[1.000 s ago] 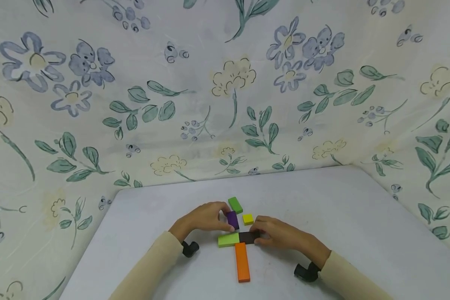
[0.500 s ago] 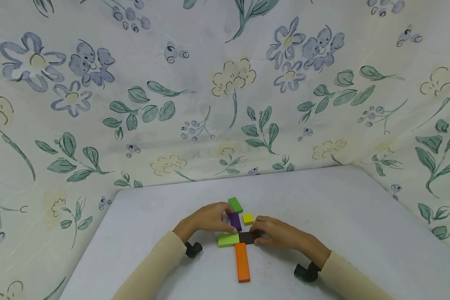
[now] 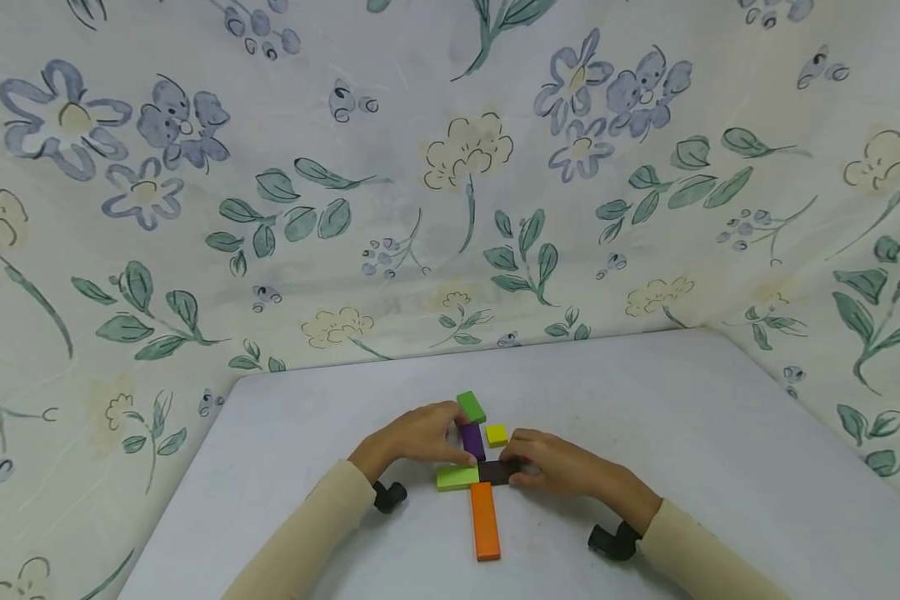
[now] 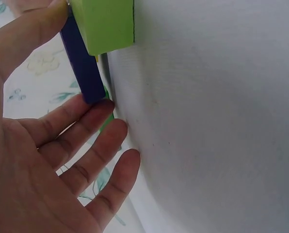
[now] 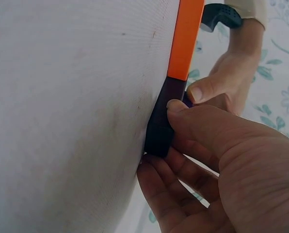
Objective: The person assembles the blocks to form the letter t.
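Note:
With thumb and fingertips my left hand (image 3: 418, 433) pinches a purple block (image 3: 473, 442) by its two ends. In the left wrist view the purple block (image 4: 82, 60) spans from thumb to fingers, next to a light green block (image 4: 108, 24). My right hand (image 3: 562, 463) holds a dark brown block (image 3: 492, 472) at its right end, thumb on the near side. That dark block lies end to end with the light green block (image 3: 456, 478), forming a row. An orange block (image 3: 485, 523) runs from this row toward me, touching the dark block (image 5: 159, 121) in the right wrist view.
Beyond the row, a yellow block (image 3: 497, 435) lies right of the purple one, and a green block (image 3: 471, 407) sits farther back, tilted. The white table (image 3: 630, 392) meets a flowered cloth (image 3: 390, 250) at its back and sides.
My left hand has shifted slightly right with the purple block, bringing it nearer the yellow block and above the middle of the row. The right hand has stayed on the dark brown block.

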`<state>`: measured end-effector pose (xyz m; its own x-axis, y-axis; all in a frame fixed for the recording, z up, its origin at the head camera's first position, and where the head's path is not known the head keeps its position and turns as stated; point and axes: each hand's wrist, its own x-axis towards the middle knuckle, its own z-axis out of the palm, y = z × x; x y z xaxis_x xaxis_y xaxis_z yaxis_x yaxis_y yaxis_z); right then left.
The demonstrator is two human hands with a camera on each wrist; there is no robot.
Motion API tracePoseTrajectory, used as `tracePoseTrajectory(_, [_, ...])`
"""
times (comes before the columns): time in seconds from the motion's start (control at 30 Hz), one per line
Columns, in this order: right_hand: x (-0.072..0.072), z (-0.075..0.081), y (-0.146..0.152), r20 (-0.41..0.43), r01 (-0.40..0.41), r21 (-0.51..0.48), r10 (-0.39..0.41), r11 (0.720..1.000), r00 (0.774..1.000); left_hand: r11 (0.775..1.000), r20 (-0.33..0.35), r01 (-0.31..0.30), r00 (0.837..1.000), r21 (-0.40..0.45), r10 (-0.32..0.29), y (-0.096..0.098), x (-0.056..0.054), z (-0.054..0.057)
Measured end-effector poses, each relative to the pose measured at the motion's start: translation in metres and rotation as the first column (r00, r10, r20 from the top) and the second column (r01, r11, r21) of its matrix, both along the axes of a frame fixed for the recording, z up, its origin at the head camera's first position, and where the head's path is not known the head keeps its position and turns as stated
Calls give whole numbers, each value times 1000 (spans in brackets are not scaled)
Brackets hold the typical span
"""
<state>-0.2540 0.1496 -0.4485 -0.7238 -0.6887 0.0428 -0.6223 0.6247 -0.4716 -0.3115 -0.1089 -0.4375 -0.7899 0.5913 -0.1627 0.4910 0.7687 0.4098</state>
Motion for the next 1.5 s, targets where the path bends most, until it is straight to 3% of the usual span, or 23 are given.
tracePoseTrajectory(0.33, [-1,-1,1,14,3,10,-3,1000,1000,999,-17,18,1000,-27,-19,4,4,2])
tracePoseTrajectory(0.57, [-2,4,1,25,5,15,-5,1000,1000,999,-20,23,1000,-36,-24,5,0,2])
tracePoseTrajectory(0.87, [-2,-4,2,23,1,4,-1,1000,1000,999,-9,31,999,-39,-32,6,0,-5])
tracePoseTrajectory(1.23, [0,-1,2,11,-5,6,5,1000,1000,995,6,63,998,-71,-63,5,1,-1])
tracePoseTrajectory(1.4, [0,2,1,24,0,13,0,1000,1000,994,1,34,999,-105,-34,7,7,5])
tracePoseTrajectory(1.5, [0,3,1,18,2,14,-2,1000,1000,991,-49,26,998,-129,-33,10,13,6])
